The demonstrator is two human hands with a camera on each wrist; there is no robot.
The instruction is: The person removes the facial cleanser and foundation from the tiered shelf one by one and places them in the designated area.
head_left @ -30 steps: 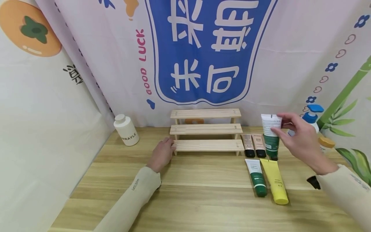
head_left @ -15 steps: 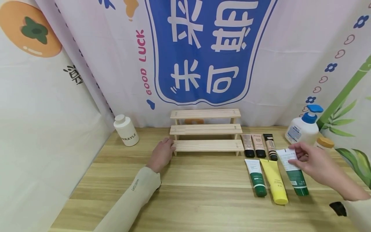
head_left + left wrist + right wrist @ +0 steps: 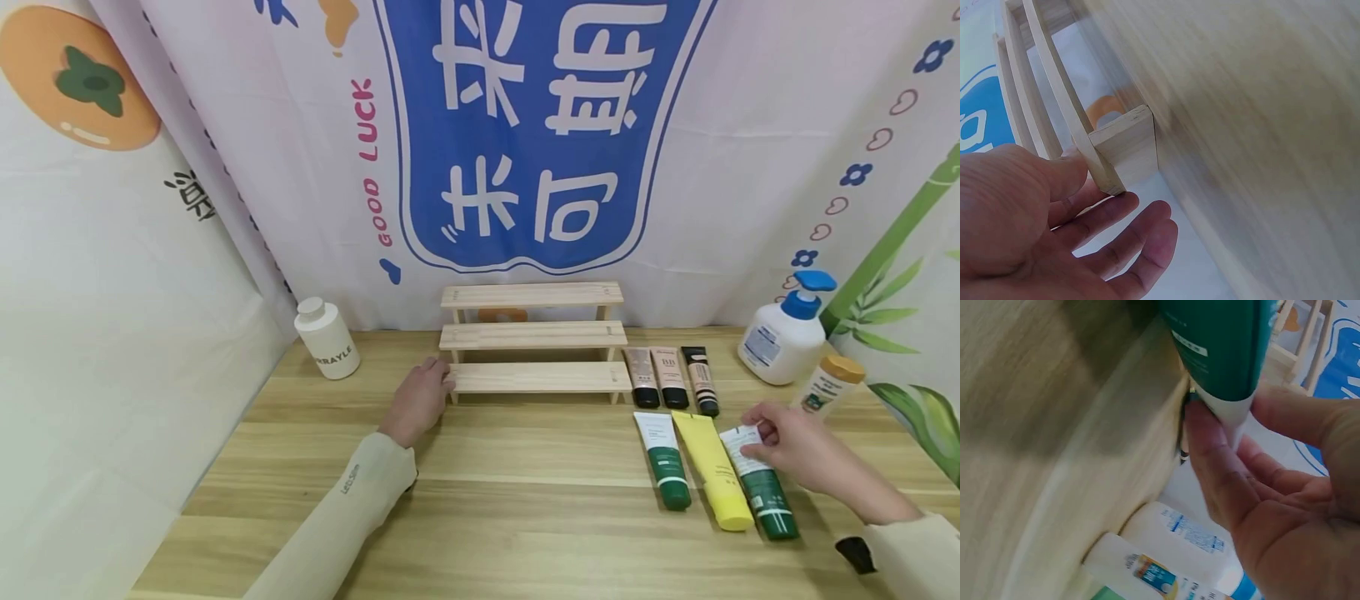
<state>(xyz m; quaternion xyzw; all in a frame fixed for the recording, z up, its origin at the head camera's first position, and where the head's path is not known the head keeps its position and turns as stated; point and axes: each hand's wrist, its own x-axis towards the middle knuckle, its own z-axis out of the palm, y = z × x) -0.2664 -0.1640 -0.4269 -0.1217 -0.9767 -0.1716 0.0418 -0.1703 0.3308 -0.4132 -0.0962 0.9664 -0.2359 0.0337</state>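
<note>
In the head view my right hand (image 3: 802,450) pinches the white end of a green-and-white squeeze tube (image 3: 767,500), at the right of a yellow tube (image 3: 716,475). The right wrist view shows thumb and fingers on either side of this tube (image 3: 1219,350). Left of the yellow tube lies another green-and-white tube (image 3: 663,462). My left hand (image 3: 416,400) grips the left end of the lowest step of a three-step wooden display rack (image 3: 536,377). In the left wrist view, thumb and index finger hold the plank's end (image 3: 1107,175), other fingers loosely bent.
Behind the front tubes lie three smaller tubes, among them a BB cream (image 3: 670,377). A white pump bottle (image 3: 780,346) and a gold-capped bottle (image 3: 828,383) stand back right. A white bottle (image 3: 327,337) stands back left. A printed cloth (image 3: 300,167) hangs behind the table.
My right hand has carried the green-and-white tube from above the small tubes, forward and down, to beside the yellow tube. My left hand has stayed on the rack.
</note>
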